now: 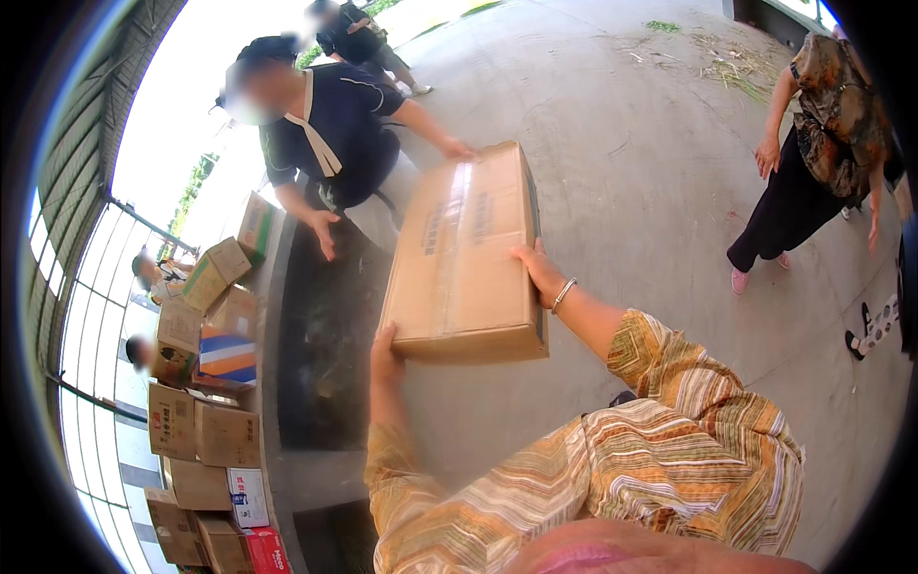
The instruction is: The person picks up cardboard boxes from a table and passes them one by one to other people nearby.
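Observation:
A large flat cardboard box (459, 251), sealed along its middle with clear tape and bearing printed writing, is held up before me. My left hand (386, 353) grips its near left corner. On the right long side, my right hand (539, 274) holds the edge, with a metal bangle on that wrist. A co-worker in a dark top (337, 136) stands across from me. One of that person's hands (457, 148) is at the box's far end; their other hand (324, 231) is spread apart from the box's left side.
Stacked cartons (228, 430) line a ledge at the left beside a dark strip (323, 344) in the floor. Another person (825, 143) stands on the concrete floor (645, 179) at right. Someone else (358, 39) is farther back. Dry plant litter (739, 68) lies at the far right.

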Available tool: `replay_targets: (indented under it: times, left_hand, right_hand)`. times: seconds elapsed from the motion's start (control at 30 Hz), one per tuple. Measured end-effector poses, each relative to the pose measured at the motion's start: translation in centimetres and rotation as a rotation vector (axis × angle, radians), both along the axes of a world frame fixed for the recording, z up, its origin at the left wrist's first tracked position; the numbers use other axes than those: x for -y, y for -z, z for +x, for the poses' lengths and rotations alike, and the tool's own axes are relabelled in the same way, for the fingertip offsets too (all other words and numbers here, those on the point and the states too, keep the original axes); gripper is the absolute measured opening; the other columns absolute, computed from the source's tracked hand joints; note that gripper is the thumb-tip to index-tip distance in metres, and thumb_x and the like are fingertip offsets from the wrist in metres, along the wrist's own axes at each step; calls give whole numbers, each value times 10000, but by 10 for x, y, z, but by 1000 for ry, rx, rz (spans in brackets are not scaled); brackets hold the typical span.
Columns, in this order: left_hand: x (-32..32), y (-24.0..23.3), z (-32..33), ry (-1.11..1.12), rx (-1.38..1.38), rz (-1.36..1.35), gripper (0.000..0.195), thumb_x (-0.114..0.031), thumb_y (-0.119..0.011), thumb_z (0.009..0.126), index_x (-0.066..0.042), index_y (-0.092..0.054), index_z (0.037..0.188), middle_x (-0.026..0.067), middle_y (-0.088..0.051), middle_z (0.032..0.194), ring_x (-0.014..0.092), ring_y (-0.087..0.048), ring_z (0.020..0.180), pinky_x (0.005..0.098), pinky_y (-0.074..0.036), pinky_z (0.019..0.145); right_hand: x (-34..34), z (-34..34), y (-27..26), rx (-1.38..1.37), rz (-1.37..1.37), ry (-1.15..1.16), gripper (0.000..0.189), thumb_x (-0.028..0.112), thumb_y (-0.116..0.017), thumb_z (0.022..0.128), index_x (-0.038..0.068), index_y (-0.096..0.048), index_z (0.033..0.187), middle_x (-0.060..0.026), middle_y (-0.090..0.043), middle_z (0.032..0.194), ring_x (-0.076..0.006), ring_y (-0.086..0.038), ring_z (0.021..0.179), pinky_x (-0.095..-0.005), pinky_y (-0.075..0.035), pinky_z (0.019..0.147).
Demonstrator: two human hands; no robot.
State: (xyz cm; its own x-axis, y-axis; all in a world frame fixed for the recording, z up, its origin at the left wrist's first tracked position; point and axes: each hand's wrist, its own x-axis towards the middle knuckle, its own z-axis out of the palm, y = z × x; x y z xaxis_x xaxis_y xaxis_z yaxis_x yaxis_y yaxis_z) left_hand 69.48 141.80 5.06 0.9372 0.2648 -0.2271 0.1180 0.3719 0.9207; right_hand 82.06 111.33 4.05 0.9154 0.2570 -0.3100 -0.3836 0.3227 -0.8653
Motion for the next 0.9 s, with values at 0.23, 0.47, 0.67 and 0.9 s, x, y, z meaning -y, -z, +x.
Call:
replay_targets:
  times: [0.23,0.47,0.67,0.9]
  left_hand:
    - [94,0,-76,-103,64,-38,446,-185,-536,804,2,-411,1189,86,-496,1154,211,-452,1091,345,-326,947]
    - [156,20,-107,-72,125,-68,428,-135,-513,803,6,-408,1193,97,-495,1148,198,-453,1081,330,-329,938]
    - [198,6,-83,64,220,-36,451,-106,-482,816,27,-367,1232,107,-476,1171,188,-437,1098,313,-299,957]
    - [239,-9,-51,253,298,35,512,-163,-477,839,40,-312,1279,123,-407,1255,195,-359,1171,312,-262,983]
  right_hand:
    - [62,-58,-12,44,83,-56,970,334,-585,729,3,75,1358,-201,-284,1323,-248,-372,1163,-334,-338,941]
    - [124,-103,-39,-7,179,-15,749,184,-550,766,76,-100,1356,-144,-410,1201,-215,-475,1038,-336,-431,845]
    - [174,-98,-32,157,217,44,665,182,-530,769,75,-185,1327,-135,-426,1171,-211,-473,1036,-336,-440,835]
    - [227,-110,-55,251,200,144,613,186,-495,785,70,-223,1322,-133,-414,1209,-214,-461,1071,-326,-430,859]
